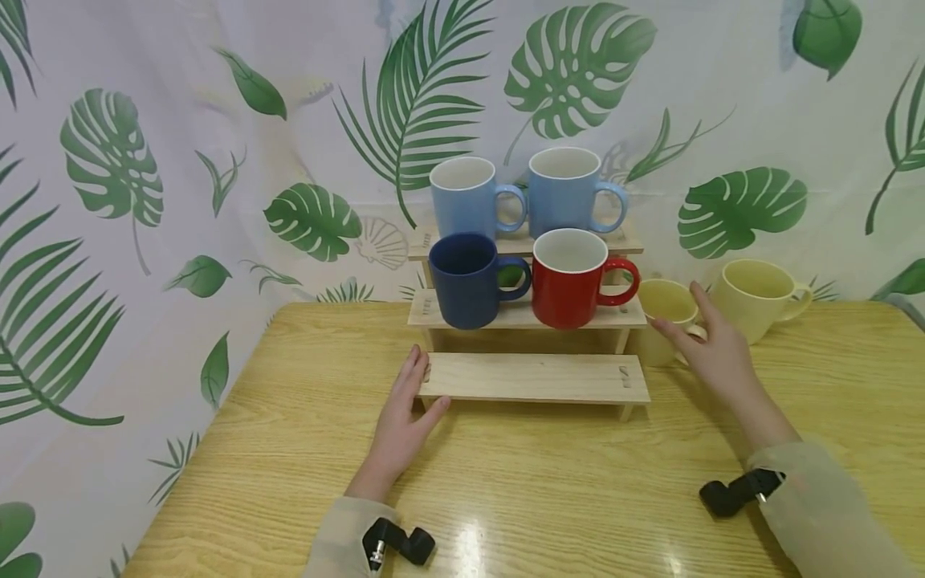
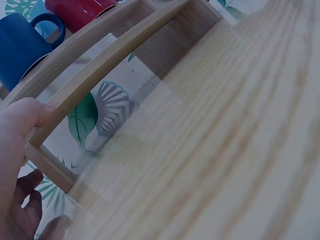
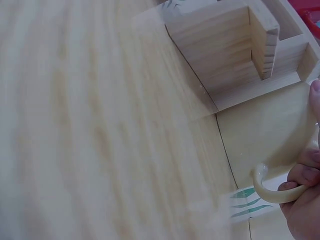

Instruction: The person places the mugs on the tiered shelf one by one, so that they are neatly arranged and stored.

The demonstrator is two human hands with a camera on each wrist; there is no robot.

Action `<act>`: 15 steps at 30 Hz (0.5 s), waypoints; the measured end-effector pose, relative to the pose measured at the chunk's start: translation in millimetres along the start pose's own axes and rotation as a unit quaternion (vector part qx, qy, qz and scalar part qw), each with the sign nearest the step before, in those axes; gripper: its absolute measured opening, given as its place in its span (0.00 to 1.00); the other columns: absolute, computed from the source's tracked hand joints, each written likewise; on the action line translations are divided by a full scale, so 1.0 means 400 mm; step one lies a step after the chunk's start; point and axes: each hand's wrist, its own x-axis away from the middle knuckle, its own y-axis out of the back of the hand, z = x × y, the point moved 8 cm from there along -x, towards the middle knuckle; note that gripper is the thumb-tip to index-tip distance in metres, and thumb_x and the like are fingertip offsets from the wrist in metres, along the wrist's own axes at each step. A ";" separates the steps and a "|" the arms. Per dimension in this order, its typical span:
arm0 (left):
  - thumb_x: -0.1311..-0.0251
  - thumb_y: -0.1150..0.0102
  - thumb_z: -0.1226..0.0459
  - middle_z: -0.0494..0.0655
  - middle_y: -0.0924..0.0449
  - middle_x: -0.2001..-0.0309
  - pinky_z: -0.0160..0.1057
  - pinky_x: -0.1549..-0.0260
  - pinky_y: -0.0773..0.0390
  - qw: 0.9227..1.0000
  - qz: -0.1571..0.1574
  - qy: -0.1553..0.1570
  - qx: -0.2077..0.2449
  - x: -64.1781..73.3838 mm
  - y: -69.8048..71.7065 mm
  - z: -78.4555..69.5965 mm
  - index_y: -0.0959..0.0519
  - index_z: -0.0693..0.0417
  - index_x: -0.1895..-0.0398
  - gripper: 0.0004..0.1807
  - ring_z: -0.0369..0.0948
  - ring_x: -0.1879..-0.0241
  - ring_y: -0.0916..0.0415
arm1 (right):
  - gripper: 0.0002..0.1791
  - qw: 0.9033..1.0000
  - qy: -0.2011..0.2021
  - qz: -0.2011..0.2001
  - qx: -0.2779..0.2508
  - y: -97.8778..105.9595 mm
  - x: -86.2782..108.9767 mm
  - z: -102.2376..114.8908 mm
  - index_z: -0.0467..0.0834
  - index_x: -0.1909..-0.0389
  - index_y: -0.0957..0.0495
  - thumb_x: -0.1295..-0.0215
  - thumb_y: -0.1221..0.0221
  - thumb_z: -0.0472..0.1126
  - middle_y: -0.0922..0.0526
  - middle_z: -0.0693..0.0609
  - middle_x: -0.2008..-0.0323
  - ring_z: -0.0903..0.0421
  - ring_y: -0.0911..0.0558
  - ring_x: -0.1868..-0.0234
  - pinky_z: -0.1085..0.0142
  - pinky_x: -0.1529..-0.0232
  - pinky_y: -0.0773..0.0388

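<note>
A three-tier wooden rack (image 1: 535,377) stands on the table, its lowest step bare. My left hand (image 1: 401,425) holds the left end of that step; the thumb (image 2: 30,112) lies against the board's front edge and the fingers are at its side. On the right, my right hand (image 1: 719,349) grips a pale yellow mug (image 1: 656,341) by its handle (image 3: 272,194), fingers curled round it. This mug is upright beside the rack's right side. A second yellow mug (image 1: 755,301) is just behind the right hand.
Two light blue mugs (image 1: 462,197) stand on the top step. A dark blue mug (image 1: 464,285) and a red mug (image 1: 567,281) occupy the middle step, handles to the right. Behind the wood-grain table (image 1: 289,449) hangs a leaf-print cloth (image 1: 173,241).
</note>
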 end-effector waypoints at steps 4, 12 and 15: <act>0.34 0.46 0.48 0.44 0.58 0.24 0.52 0.33 0.50 1.000 0.000 0.000 0.002 0.000 0.001 -0.004 0.50 0.47 0.24 0.40 0.39 0.27 0.60 | 0.48 1.000 -0.003 -0.004 -0.011 0.005 0.017 -0.006 0.49 0.23 0.60 0.34 0.43 0.57 0.50 0.30 0.30 0.26 0.44 0.35 0.32 0.43 0.44; 0.34 0.46 0.49 0.44 0.59 0.24 0.53 0.34 0.49 1.000 0.003 0.000 0.007 0.001 0.000 -0.006 0.50 0.48 0.24 0.40 0.39 0.27 0.59 | 0.47 1.000 -0.005 -0.010 -0.013 0.015 0.044 -0.021 0.53 0.24 0.57 0.36 0.41 0.56 0.51 0.33 0.29 0.27 0.49 0.33 0.31 0.42 0.49; 0.34 0.46 0.48 0.44 0.59 0.24 0.53 0.34 0.49 1.000 0.004 0.001 0.009 0.002 0.000 -0.006 0.50 0.48 0.24 0.40 0.39 0.28 0.58 | 0.46 1.000 -0.009 -0.007 -0.010 0.017 0.053 -0.024 0.53 0.24 0.55 0.36 0.41 0.56 0.49 0.31 0.30 0.26 0.47 0.34 0.30 0.43 0.48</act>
